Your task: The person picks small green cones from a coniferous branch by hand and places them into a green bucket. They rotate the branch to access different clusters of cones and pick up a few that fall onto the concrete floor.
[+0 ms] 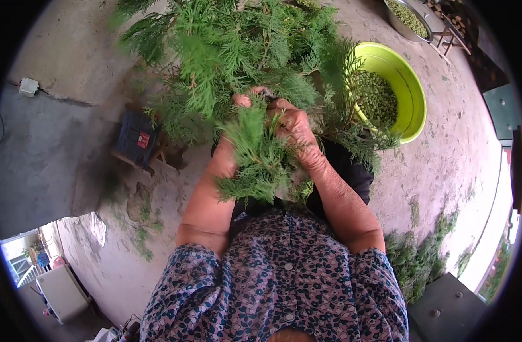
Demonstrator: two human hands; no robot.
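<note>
A big leafy evergreen branch (pixel 232 51) with flat, scale-like sprays fills the top middle in front of me. My left hand (pixel 242 101) is closed on its stems, with most of its fingers hidden behind the foliage. Right beside it, my right hand (pixel 295 122) has its fingers curled and pressed together on the branch. Between the two hands a small dark piece shows; I cannot make out what it is. A blurred green spray (pixel 258 154) hangs down over my wrists toward my lap. At the right, a yellow-green basin (pixel 412 97) holds many small green cones (pixel 374 97).
A low dark stool (pixel 137 137) stands to the left. Far right, a metal bowl (pixel 393 23) of similar cones sits near a wooden stand (pixel 450 43). Cut greenery (pixel 415 262) lies on the concrete floor (pixel 443 165) at the lower right, beside a dark green panel (pixel 449 310).
</note>
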